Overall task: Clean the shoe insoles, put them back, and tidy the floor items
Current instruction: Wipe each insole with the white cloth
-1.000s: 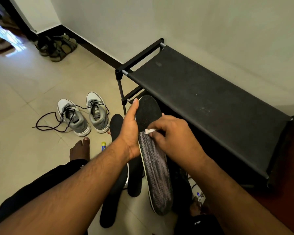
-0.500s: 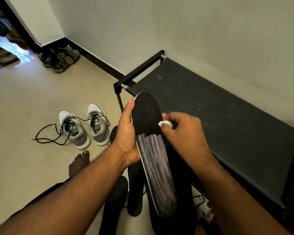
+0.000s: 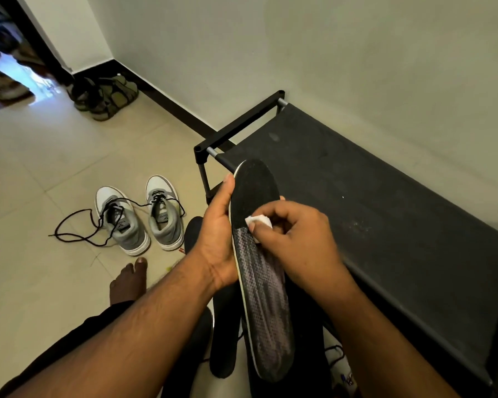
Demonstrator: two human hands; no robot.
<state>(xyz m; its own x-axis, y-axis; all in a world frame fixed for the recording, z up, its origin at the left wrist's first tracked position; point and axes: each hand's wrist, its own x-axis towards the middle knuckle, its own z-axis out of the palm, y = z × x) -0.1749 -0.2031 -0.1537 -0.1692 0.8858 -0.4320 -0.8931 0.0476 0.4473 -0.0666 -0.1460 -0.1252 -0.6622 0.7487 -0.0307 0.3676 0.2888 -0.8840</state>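
- Change noted: the small white wipe (image 3: 258,222) now sits lower on the long black insole with a white edge (image 3: 256,254), at the boundary between the plain dark forefoot and the grey patterned rear; half a second ago it was slightly higher, on the dark forefoot, and a second ago about this low again. The view has also shifted slightly.
- Judgement: this is a back-and-forth rubbing stroke; cleaning of this insole is under way, not finished. Replacing insoles and tidying the floor remain outstanding.
- Right hand (image 3: 293,242): fingers curled, grip pinching the wipe between thumb and fingertips, pressing it on the insole's upper face. Wrist enters from the near right.
- Left hand (image 3: 217,234): holds the insole along its left edge, thumb stretched up towards the toe, fingers hidden behind. The insole is held in the air, toe far, heel near, over the person's lap.
- Further dark insoles (image 3: 224,340) lie on the floor beneath the hands; their count is unclear.
- The pair of grey and white sneakers with loose black laces (image 3: 140,219) stands on the pale tiled floor (image 3: 41,173), far left of the hands, well apart.
- The black fabric-topped shoe rack (image 3: 371,214) stands right, against the wall.
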